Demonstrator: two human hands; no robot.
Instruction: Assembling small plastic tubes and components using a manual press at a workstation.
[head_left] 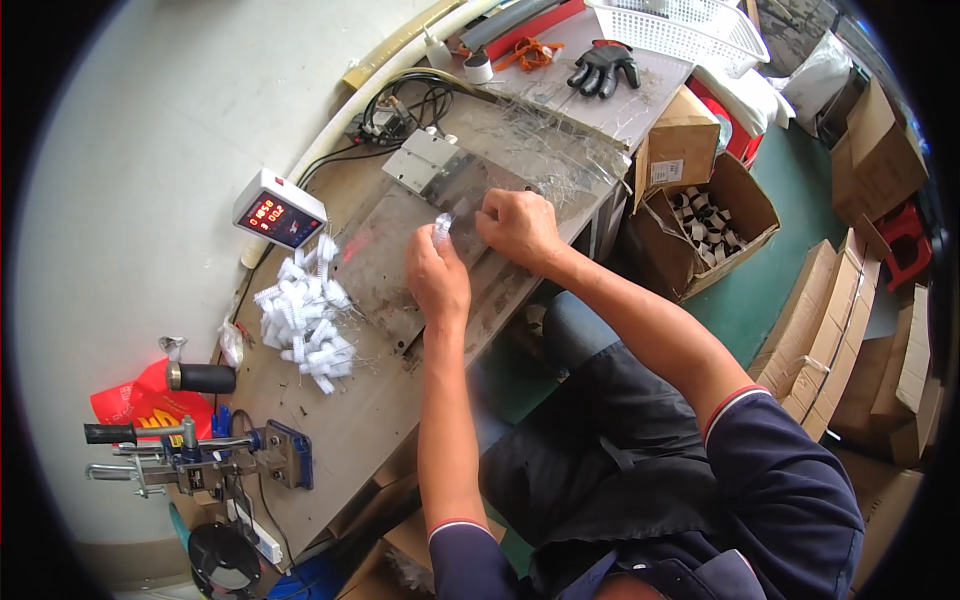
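My left hand (437,278) is closed over the worn metal plate on the bench. Between its thumb and fingers a small white bristle brush (442,226) stands up. To the right, my right hand (519,228) is curled into a fist above the plate's edge; whatever its fingers hold is hidden. Left of my left hand lies a heap of white bristle brushes (305,318), with thin wire ends sticking out. Just beyond my hands, a grey metal block (421,161) is fixed on the plate (378,262).
A counter box with red digits (279,209) stands behind the heap. A lever press (285,452) is at the near left. Far right are a black glove (604,68), a white basket (690,30) and a carton of white rings (752,210). Loose wires (560,140) litter the bench.
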